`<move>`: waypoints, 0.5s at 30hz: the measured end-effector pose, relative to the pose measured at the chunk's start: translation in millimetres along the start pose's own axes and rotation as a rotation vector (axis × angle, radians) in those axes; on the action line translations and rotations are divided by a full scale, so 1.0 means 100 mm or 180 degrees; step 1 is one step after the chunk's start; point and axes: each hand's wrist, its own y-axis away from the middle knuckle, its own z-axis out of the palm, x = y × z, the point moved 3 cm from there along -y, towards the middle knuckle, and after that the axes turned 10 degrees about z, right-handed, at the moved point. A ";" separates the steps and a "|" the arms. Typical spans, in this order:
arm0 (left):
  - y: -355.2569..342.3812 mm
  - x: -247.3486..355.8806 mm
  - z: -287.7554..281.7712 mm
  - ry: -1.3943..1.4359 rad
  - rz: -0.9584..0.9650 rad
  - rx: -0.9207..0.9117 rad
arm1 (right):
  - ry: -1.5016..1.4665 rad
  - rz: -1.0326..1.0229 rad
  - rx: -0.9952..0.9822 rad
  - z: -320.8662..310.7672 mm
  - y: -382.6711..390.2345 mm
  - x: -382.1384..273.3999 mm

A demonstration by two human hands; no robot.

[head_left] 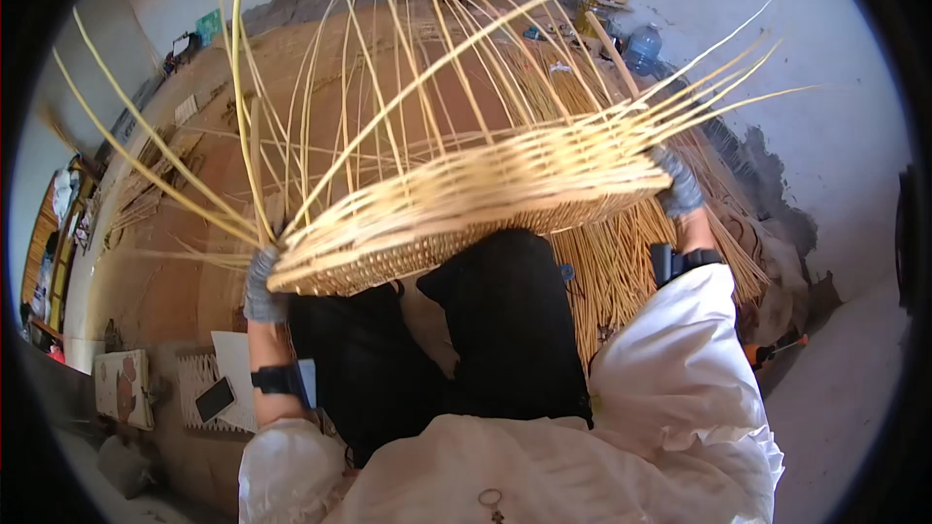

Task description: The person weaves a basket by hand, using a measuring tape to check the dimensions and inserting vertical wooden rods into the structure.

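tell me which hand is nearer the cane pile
The right hand, holding the basket on the cane pile side; the left hand holds the opposite end.

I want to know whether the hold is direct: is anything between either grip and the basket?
Only the grey gloves visibly come between. The left grip holds the basket at its left end, the right grip at its right end. Long canes rise beside the left grip; whether any pass under it is hidden.

The basket (466, 184) is rough wicker, the shirt (544, 475) matt cloth.
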 end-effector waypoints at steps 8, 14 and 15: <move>0.37 0.06 -0.08 -0.0683 0.0599 -0.0060 | 0.0749 -0.0418 0.0237 0.25 0.34 -0.07; 0.43 0.17 -0.06 -0.2636 0.0240 0.0359 | 0.2013 -0.0237 0.0955 0.24 0.20 -0.01; 0.49 0.13 -0.08 -0.2767 0.0028 0.0587 | 0.1837 -0.0604 0.0978 0.27 0.22 0.11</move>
